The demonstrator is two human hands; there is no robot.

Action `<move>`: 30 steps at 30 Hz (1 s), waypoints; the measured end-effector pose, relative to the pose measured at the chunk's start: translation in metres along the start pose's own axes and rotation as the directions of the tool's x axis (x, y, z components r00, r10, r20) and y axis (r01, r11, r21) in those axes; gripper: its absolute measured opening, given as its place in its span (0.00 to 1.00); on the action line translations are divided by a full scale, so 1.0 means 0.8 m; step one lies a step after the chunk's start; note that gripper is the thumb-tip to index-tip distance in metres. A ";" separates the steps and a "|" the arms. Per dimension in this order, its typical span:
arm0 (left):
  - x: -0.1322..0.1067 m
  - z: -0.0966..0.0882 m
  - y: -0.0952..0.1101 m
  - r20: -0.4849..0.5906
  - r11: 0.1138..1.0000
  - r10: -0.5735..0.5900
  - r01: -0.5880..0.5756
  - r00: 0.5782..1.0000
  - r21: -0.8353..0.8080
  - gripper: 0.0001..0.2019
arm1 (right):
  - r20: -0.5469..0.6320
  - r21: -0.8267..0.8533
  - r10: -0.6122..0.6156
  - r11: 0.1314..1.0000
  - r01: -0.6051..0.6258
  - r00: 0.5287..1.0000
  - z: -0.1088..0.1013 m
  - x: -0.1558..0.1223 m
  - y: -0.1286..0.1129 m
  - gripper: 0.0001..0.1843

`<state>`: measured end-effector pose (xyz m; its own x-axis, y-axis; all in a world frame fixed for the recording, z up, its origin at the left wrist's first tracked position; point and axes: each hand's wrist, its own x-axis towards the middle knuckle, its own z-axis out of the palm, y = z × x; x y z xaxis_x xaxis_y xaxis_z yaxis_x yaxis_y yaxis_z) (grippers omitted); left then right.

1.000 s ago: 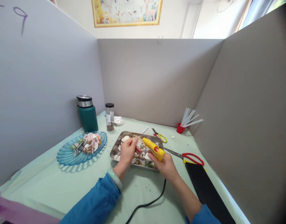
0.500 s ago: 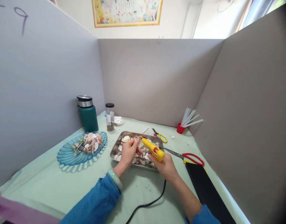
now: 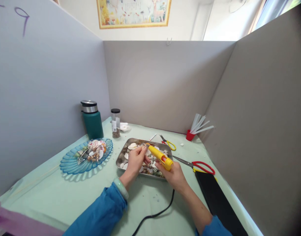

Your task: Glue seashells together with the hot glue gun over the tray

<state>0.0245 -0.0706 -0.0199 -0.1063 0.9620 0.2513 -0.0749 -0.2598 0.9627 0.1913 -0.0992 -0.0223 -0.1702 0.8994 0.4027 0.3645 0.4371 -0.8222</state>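
In my right hand [image 3: 173, 175] is a yellow glue gun [image 3: 161, 158], its nozzle angled up and to the left. My left hand [image 3: 136, 161] is pinched at the nozzle tip, over the tray; whatever small piece its fingertips hold is too small and covered to name. Beneath both hands lies a metal tray [image 3: 121, 155] filled with shells [image 3: 132, 146] and pebbles. A black cord [image 3: 155, 215] runs from below the right hand toward the near edge of the table.
Left of the tray is a blue scalloped plate [image 3: 74, 164] with shells, near a green bottle [image 3: 92, 123] and a clear jar [image 3: 115, 124]. Red-handled scissors [image 3: 203, 167], yellow-handled scissors [image 3: 170, 144], a black slab [image 3: 219, 203] and a red cup [image 3: 190, 135] of glue sticks lie rightward.
Hardly anything differs. The glue gun's nozzle has shifted very slightly left toward the left fingertips; both hands stay over the tray.
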 end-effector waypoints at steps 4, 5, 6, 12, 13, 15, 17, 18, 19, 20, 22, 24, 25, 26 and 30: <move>0.000 -0.001 0.000 -0.031 1.000 0.024 -0.024 0.999 0.003 0.18 | -0.005 0.000 -0.004 1.000 0.004 1.000 -0.001 0.000 -0.001 0.18; 0.000 -0.001 0.001 -0.034 1.000 0.029 -0.029 0.999 0.012 0.18 | -0.005 -0.001 -0.005 1.000 0.005 1.000 -0.001 0.001 -0.001 0.18; 0.001 -0.001 0.001 -0.041 0.999 0.034 -0.033 0.999 0.021 0.18 | -0.008 -0.004 -0.005 1.000 0.005 1.000 -0.001 0.001 -0.001 0.18; 0.001 0.000 0.003 -0.081 1.000 -0.004 0.003 0.997 -0.015 0.17 | -0.021 -0.020 -0.012 1.000 0.012 1.000 -0.002 0.001 -0.002 0.19; 0.000 0.000 0.003 -0.083 1.000 -0.006 0.005 0.997 -0.017 0.17 | -0.021 -0.026 -0.012 1.000 0.011 1.000 -0.002 0.001 -0.002 0.20; -0.001 0.000 0.004 -0.093 1.000 -0.006 0.004 0.996 -0.015 0.17 | -0.023 -0.035 -0.012 0.999 0.011 1.000 -0.002 0.001 -0.001 0.20; -0.001 0.000 0.005 -0.105 1.000 0.001 -0.002 0.995 -0.009 0.17 | -0.025 -0.036 -0.015 0.999 0.014 1.000 -0.002 0.002 0.000 0.20; -0.001 0.000 0.006 -0.109 1.000 0.004 -0.005 0.994 -0.006 0.17 | -0.025 -0.034 -0.015 0.999 0.014 1.000 -0.002 0.002 0.000 0.20; -0.001 0.001 0.006 -0.110 1.000 0.007 -0.008 0.994 -0.005 0.17 | -0.024 -0.034 -0.015 0.999 0.015 1.000 -0.002 0.002 0.001 0.20; -0.001 0.001 0.006 -0.107 1.000 0.007 -0.008 0.994 -0.006 0.17 | -0.025 -0.034 -0.016 0.999 0.016 1.000 -0.002 0.002 0.002 0.20; -0.001 0.001 0.005 -0.101 1.000 0.005 -0.006 0.995 -0.013 0.16 | -0.027 -0.037 -0.019 0.999 0.018 0.999 -0.001 0.002 0.003 0.20; 0.000 0.001 0.004 -0.097 1.000 0.006 -0.008 0.995 -0.018 0.16 | -0.023 -0.032 -0.017 0.999 0.016 1.000 -0.001 0.002 0.004 0.20; 0.000 0.001 0.004 -0.095 1.000 0.007 -0.009 0.995 -0.019 0.16 | -0.020 -0.028 -0.015 1.000 0.014 1.000 -0.001 0.002 0.004 0.20; 0.000 0.001 0.003 -0.095 1.000 0.008 -0.010 0.995 -0.019 0.16 | -0.014 -0.022 -0.013 1.000 0.013 1.000 -0.002 0.001 0.003 0.20; 0.000 0.000 0.002 -0.082 1.000 -0.002 0.001 0.997 -0.016 0.16 | -0.016 -0.025 -0.009 1.000 0.009 1.000 -0.002 0.001 0.001 0.20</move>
<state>0.0243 -0.0707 -0.0184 -0.1868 0.9525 0.2405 -0.0906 -0.2605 0.9612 0.1933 -0.0980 -0.0219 -0.1585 0.8951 0.4168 0.3861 0.4447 -0.8082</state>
